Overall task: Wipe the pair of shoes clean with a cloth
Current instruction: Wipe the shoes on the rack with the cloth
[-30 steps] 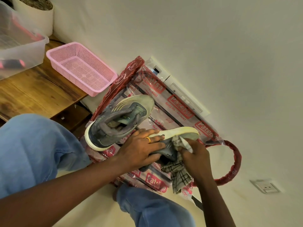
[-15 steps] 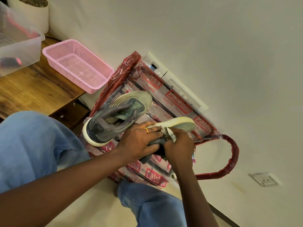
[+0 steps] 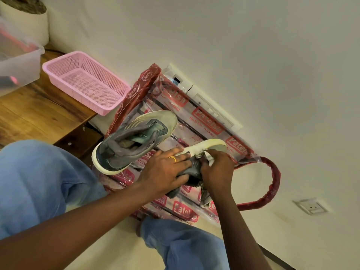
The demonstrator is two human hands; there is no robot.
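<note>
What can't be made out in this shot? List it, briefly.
Head view only.
1. The held shoe: its upper is mostly covered by the left hand and right hand.
2. The cloth: largely bunched under the right hand.
3. The clear bin: cut off by the left edge, contents blurred.

Grey shoe point(image 3: 134, 141), cloth point(image 3: 211, 162) on other shoe point(image 3: 206, 146)

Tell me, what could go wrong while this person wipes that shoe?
The left hand grips the held shoe right beside the other shoe, which lies tilted on the plastic bag; a hard stroke might knock it aside. The cloth bunched in the right hand has a loose end hanging underneath, which could drag over the bag and pick dirt back up.
</note>
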